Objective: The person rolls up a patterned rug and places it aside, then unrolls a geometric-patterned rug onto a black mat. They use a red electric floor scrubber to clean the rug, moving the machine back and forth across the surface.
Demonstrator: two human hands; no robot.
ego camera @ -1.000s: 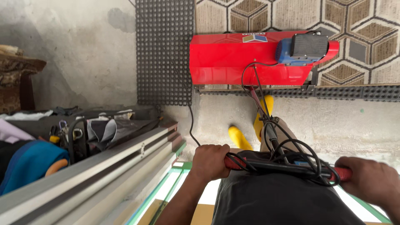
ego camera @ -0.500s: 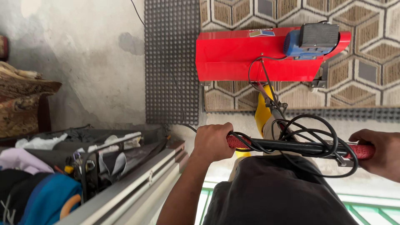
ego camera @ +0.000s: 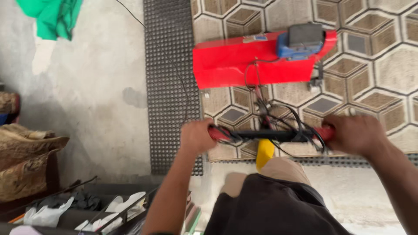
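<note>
Handlebar (ego camera: 272, 135): red grip ends covered by the left hand (ego camera: 198, 137) and right hand (ego camera: 355, 134); midsection partly obscured by tangled black cable (ego camera: 283, 122). Right forearm cut by the frame edge. Yellow shaft (ego camera: 264, 152): lower part hidden behind the person's knee. Green cloth (ego camera: 54, 17): cropped at top. Bin contents (ego camera: 87, 209): blurred, possibly bags and tools.

Cable tangle (ego camera: 278, 124) between handlebar (ego camera: 270, 135) and machine (ego camera: 261, 58)
</note>
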